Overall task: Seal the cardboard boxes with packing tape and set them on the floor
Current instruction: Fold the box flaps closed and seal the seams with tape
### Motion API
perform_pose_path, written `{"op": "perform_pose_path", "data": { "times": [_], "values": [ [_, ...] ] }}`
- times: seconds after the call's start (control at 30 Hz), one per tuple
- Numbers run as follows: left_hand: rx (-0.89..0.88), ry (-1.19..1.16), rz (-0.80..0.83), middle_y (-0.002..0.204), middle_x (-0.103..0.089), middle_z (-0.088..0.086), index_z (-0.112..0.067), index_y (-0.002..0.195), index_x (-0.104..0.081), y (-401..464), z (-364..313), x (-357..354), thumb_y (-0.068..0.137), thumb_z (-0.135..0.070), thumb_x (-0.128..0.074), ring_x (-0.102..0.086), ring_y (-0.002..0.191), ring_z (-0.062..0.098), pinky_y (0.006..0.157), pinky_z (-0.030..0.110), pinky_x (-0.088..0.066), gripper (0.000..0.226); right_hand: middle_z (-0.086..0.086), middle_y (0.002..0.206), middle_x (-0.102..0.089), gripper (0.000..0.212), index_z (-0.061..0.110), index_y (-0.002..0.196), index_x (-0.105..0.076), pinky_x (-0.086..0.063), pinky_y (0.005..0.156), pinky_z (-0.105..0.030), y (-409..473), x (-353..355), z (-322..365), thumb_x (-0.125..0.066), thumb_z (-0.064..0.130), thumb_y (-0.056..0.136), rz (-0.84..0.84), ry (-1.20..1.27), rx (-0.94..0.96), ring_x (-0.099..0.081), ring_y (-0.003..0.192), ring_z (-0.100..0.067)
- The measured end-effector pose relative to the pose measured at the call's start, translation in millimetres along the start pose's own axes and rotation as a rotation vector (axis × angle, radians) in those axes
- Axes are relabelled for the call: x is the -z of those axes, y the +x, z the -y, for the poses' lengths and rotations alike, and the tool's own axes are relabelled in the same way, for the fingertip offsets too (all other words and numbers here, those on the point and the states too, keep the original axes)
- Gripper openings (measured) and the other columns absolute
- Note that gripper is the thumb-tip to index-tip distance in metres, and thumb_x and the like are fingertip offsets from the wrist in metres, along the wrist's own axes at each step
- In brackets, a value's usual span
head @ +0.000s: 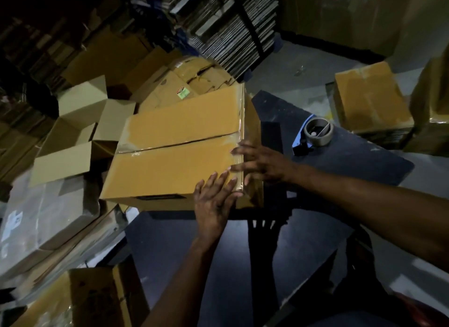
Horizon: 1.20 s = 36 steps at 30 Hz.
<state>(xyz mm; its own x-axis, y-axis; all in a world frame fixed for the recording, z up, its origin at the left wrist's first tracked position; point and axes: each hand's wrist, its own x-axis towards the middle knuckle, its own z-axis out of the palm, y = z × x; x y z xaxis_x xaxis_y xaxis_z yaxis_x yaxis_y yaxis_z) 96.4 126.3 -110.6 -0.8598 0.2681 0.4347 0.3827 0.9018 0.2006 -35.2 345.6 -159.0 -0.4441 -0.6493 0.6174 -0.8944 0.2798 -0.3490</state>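
Pressing tape on box edge
Both hands [213,202] [257,162] flat, fingers straight, on taped cardboard box [175,156]; tape dispenser [315,132] nearby on table [352,161].

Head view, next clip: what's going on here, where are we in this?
A person is pressing both hands flat on the near right edge of a closed cardboard box on a dark table, smoothing clear tape over the corner. The left hand lies on top; the right hand spans the edge. Tape already runs along the centre seam. The tape dispenser rests on the table to the right. The box is not yet on the floor.
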Motion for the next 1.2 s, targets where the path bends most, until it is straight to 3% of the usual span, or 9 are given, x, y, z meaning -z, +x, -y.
{"op": "perform_pose_path", "data": {
  "times": [0.1, 0.23, 0.4, 0.57, 0.73, 0.87, 0.97, 1.1, 1.2],
  "values": [
    [-0.002, 0.009, -0.011, 0.148, -0.059, -0.004, -0.027, 0.135, -0.070, -0.3, -0.4, -3.6, 0.105, -0.048, -0.052, -0.049, 0.144, 0.024, 0.112, 0.054, -0.037, 0.040, -0.014, 0.153, -0.046, 0.050, 0.027, 0.146, -0.054, -0.041, 0.111, -0.056, 2.8, 11.1, -3.4, -0.049, 0.050, 0.102, 0.119, -0.057, 0.009, -0.033, 0.146, -0.036],
    [-0.009, 0.026, 0.034, 0.152, -0.056, -0.005, -0.024, 0.144, -0.061, -2.3, -0.6, 0.3, 0.107, -0.042, -0.048, -0.043, 0.149, 0.021, 0.114, 0.059, -0.034, 0.044, -0.002, 0.169, -0.020, 0.089, 0.036, 0.161, -0.016, -0.045, 0.111, -0.052, -0.6, 20.6, 9.3, -0.052, 0.074, 0.089, 0.213, 0.027, -0.213, -0.014, 0.157, -0.023],
    [-0.006, 0.080, 0.110, 0.154, -0.054, -0.004, -0.023, 0.148, -0.058, 2.2, -11.0, -1.4, 0.108, -0.054, -0.042, -0.041, 0.150, 0.019, 0.119, 0.060, -0.027, 0.053, -0.002, 0.153, -0.051, 0.062, 0.024, 0.140, -0.060, -0.061, 0.079, -0.046, 7.9, 20.2, 9.0, -0.041, 0.064, 0.097, 0.122, -0.151, -0.083, -0.037, 0.148, -0.025],
    [0.041, 0.098, 0.097, 0.142, -0.065, 0.002, -0.016, 0.137, -0.067, 8.8, -20.8, -2.8, 0.103, -0.045, -0.051, -0.050, 0.143, 0.020, 0.117, 0.060, -0.031, 0.047, -0.004, 0.144, -0.060, 0.056, 0.022, 0.134, -0.065, -0.057, 0.084, -0.050, 17.0, 22.0, 0.3, -0.053, 0.058, 0.093, 0.177, -0.219, -0.005, -0.050, 0.139, -0.030],
    [0.248, 0.136, 0.304, 0.164, -0.039, 0.008, -0.012, 0.157, -0.041, 40.1, -49.6, -3.3, 0.106, -0.061, -0.027, -0.028, 0.156, 0.020, 0.126, 0.053, -0.017, 0.072, -0.006, 0.156, -0.046, 0.068, 0.025, 0.150, -0.047, -0.039, 0.108, -0.051, 31.1, 52.5, -22.1, -0.046, 0.064, 0.094, 0.300, -0.339, -0.004, -0.039, 0.147, -0.029],
    [0.337, 0.160, 0.386, 0.171, -0.024, 0.000, -0.018, 0.163, -0.028, 52.5, -55.8, -12.0, 0.112, -0.040, -0.023, -0.011, 0.160, 0.016, 0.128, 0.049, -0.004, 0.056, -0.001, 0.143, -0.061, 0.040, 0.028, 0.132, -0.067, -0.054, 0.089, -0.053, 48.4, 63.1, -27.9, -0.058, 0.043, 0.096, 0.368, -0.307, -0.045, -0.053, 0.136, -0.028],
    [0.315, 0.131, 0.349, 0.164, -0.039, 0.001, -0.017, 0.158, -0.041, 44.3, -47.5, -12.1, 0.110, -0.036, -0.030, -0.028, 0.156, 0.020, 0.125, 0.053, -0.014, 0.053, -0.002, 0.124, -0.073, 0.029, 0.025, 0.112, -0.078, -0.057, 0.074, -0.042, 50.3, 57.8, -23.1, -0.082, 0.026, 0.084, 0.252, -0.331, 0.000, -0.069, 0.114, -0.030],
    [0.220, 0.078, 0.292, 0.150, -0.057, -0.003, -0.021, 0.146, -0.060, 14.2, -21.1, 13.6, 0.099, -0.039, -0.041, -0.048, 0.144, 0.019, 0.119, 0.053, -0.032, 0.053, -0.003, 0.108, -0.076, 0.027, 0.019, 0.103, -0.079, -0.059, 0.064, -0.032, 46.4, 41.4, 10.8, -0.057, 0.032, 0.095, 0.133, -0.277, 0.102, -0.073, 0.093, -0.029],
    [0.242, 0.109, 0.344, 0.143, -0.064, -0.007, -0.028, 0.138, -0.064, 0.4, -6.8, 33.2, 0.086, -0.044, -0.053, -0.054, 0.139, 0.019, 0.112, 0.050, -0.038, 0.056, 0.001, 0.124, -0.072, 0.025, 0.023, 0.113, -0.076, -0.058, 0.076, -0.032, 37.7, 39.3, 17.6, -0.064, 0.036, 0.095, 0.182, -0.148, 0.098, -0.072, 0.104, -0.023]
  ]
}}
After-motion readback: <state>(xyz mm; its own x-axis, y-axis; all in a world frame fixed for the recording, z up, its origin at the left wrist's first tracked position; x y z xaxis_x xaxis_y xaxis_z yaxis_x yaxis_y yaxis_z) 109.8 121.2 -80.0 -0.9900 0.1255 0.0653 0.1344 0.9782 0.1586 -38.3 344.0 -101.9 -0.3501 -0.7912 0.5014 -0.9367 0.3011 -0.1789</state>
